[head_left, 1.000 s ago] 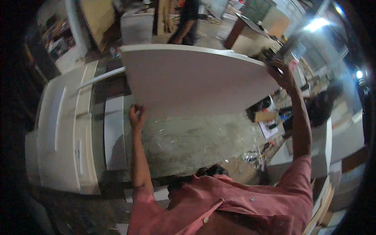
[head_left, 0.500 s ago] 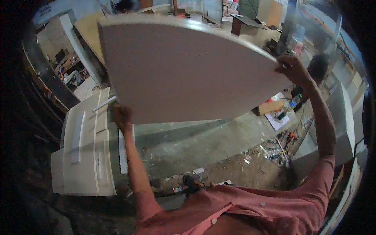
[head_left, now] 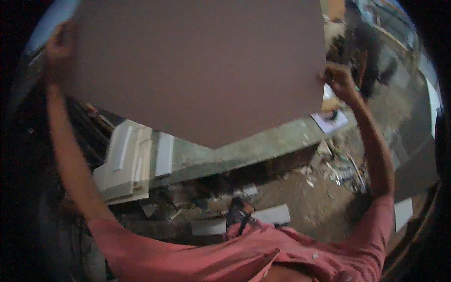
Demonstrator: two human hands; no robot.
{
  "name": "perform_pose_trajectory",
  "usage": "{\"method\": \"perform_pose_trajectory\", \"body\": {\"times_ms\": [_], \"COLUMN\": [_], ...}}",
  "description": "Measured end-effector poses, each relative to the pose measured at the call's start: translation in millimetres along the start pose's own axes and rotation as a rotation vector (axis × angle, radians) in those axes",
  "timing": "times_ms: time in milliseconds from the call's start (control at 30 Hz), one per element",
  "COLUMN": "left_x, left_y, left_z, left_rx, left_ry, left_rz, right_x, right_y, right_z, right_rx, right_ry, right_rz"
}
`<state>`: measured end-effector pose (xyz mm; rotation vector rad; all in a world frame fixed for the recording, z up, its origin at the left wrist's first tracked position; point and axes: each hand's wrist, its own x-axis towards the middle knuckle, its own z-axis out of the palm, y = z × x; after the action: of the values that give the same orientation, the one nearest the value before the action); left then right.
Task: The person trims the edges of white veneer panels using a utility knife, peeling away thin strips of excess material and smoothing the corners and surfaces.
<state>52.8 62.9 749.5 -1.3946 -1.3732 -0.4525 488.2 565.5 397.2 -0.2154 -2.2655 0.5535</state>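
Note:
A large flat grey-brown panel [head_left: 202,70] is held up in front of me, filling the upper middle of the view, with one corner pointing down above the workbench. My left hand [head_left: 61,49] grips its left edge, raised high and somewhat blurred. On the opposite side my right hand [head_left: 339,80] is closed on the right edge, with the fingers bent round it. The panel's upper part runs out of view, and it hides whatever stands behind it.
Below the panel runs a long greenish workbench [head_left: 244,148]. Cream boards [head_left: 124,162] and a white strip [head_left: 164,154] lie at its left. A white sheet [head_left: 330,122] rests at its right end. Scraps [head_left: 338,171] litter the floor. Another person [head_left: 364,47] is at the far right.
The panel has come up and closer, turning so a corner points down. My left hand has moved up and far to the left with it. The view has shifted; both hands keep their hold.

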Motion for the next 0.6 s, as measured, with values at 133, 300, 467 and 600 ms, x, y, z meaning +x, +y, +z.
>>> {"method": "perform_pose_trajectory", "body": {"times_ms": [133,300,467,600], "left_x": [-7,-45,-67,-96], "left_y": [149,194,204,208], "left_z": [22,23,27,31], "left_rx": [0.032,-0.009,0.043,0.066], "left_ry": [-0.029,-0.112,-0.119,-0.124], "left_rz": [-0.243,-0.201,-0.083,-0.075], "right_x": [-42,-64,-52,-58], "right_y": [25,48,68,59], "right_z": [78,160,207,229], "right_rx": [0.413,0.299,0.225,0.278], "right_ry": [0.064,0.046,0.018,0.012], "right_rz": [0.187,0.153,0.195,0.244]}}
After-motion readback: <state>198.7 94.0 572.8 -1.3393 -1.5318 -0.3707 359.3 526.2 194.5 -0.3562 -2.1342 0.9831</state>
